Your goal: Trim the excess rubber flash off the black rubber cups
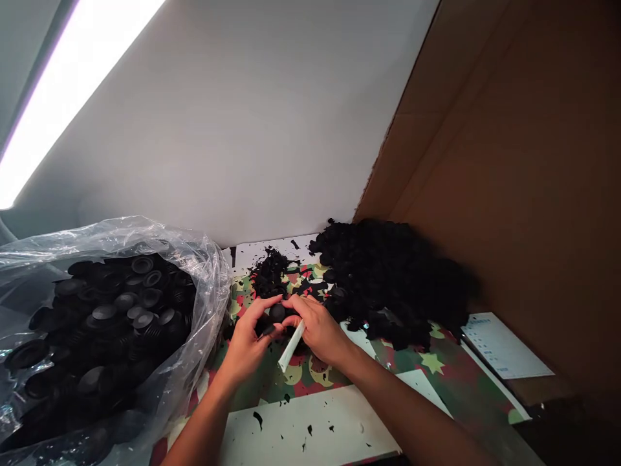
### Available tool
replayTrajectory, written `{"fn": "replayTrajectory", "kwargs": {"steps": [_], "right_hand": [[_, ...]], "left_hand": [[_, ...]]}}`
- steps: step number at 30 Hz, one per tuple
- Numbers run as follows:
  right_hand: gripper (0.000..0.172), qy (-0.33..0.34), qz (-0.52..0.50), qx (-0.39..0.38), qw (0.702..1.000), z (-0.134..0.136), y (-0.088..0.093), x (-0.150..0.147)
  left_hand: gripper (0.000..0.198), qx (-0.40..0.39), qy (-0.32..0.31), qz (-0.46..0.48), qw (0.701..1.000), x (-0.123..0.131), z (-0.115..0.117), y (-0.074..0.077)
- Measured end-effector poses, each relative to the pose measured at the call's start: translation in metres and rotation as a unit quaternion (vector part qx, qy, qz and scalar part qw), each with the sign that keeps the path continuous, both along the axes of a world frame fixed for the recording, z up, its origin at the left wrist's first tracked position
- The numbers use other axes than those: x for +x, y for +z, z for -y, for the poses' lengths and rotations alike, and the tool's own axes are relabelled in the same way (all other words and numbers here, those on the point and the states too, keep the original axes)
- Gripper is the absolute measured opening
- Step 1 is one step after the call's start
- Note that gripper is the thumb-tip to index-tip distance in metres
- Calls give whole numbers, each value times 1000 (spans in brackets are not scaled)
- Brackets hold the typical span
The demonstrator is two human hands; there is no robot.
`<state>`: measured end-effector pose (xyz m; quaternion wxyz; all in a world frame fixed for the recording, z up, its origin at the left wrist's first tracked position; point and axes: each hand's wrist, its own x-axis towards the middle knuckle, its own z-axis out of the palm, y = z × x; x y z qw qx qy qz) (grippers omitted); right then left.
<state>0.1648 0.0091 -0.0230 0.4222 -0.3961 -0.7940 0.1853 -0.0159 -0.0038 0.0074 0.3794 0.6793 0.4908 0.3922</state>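
My left hand (251, 338) is closed on a small round black part (277, 314) that looks like rubber, held in front of me above the table. My right hand (317, 325) meets it at the fingertips and touches the same part. Out of my right fist sticks a white flat handle (292, 348), slanting down to the left; whatever it ends in is hidden by the fingers. Just beyond the hands lies a small pile of thin black scraps (270, 268).
A clear plastic bag (216, 278) full of round black ribbed parts (140, 317) stands at the left. A large black heap (388, 275) lies right of my hands, against a cardboard wall (509, 194). Scraps dot the white board (291, 427); a printed sheet (507, 346) sits at right.
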Motion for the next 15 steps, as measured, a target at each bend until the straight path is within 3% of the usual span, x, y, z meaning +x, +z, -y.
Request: {"fn": "replayTrajectory", "kwargs": {"steps": [5, 9, 12, 15], "right_hand": [[13, 27, -14, -19, 999, 1, 1, -1], [16, 36, -75, -120, 989, 1, 5, 2], [23, -7, -117, -159, 980, -2, 9, 7], [18, -20, -111, -142, 983, -3, 12, 9]], "left_hand": [[36, 26, -11, -74, 997, -7, -4, -2], [23, 52, -15, -45, 998, -9, -4, 3], [24, 65, 4, -43, 997, -10, -5, 3], [27, 98, 17, -96, 990, -12, -6, -2]]}}
